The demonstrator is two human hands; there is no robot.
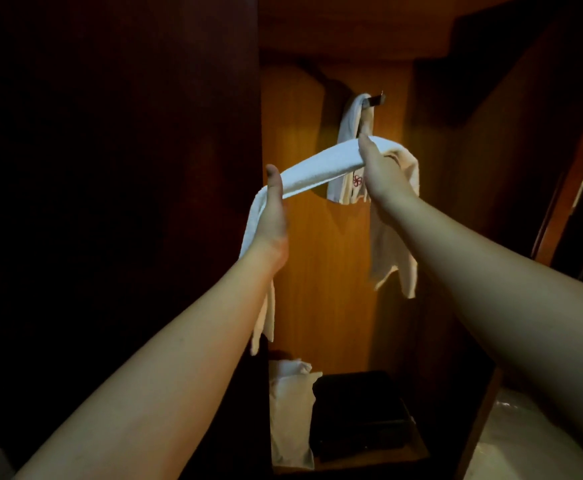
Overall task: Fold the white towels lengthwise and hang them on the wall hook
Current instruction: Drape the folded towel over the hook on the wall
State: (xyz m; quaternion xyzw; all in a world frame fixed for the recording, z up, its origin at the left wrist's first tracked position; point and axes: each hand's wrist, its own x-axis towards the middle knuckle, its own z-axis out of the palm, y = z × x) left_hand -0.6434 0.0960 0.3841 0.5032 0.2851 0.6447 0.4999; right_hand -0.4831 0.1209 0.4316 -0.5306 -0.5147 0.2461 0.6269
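A dark wooden panel fills the left side, so dim that nothing on it can be made out. Low down beside it, a crumpled white cloth lies next to a black box-like thing on a shelf or floor.

The left hand is raised, thumb up and over the held towel, with the fingers hidden behind the cloth; it grips the towel, and one end hangs down past the wrist. From there the towel runs as a folded narrow band up and rightward to the right hand, which clasps it with thumb on top, the rest of that hand's fingers out of sight. The other end drops below the right hand, loose and ragged-edged.

Behind the band, on the lit orange-brown wooden wall, a hanging towel with a small red emblem is draped over the wall hook. The held towel crosses in front of it, covering its middle. Further right stands more dark woodwork, and at the bottom corner a pale glossy surface.
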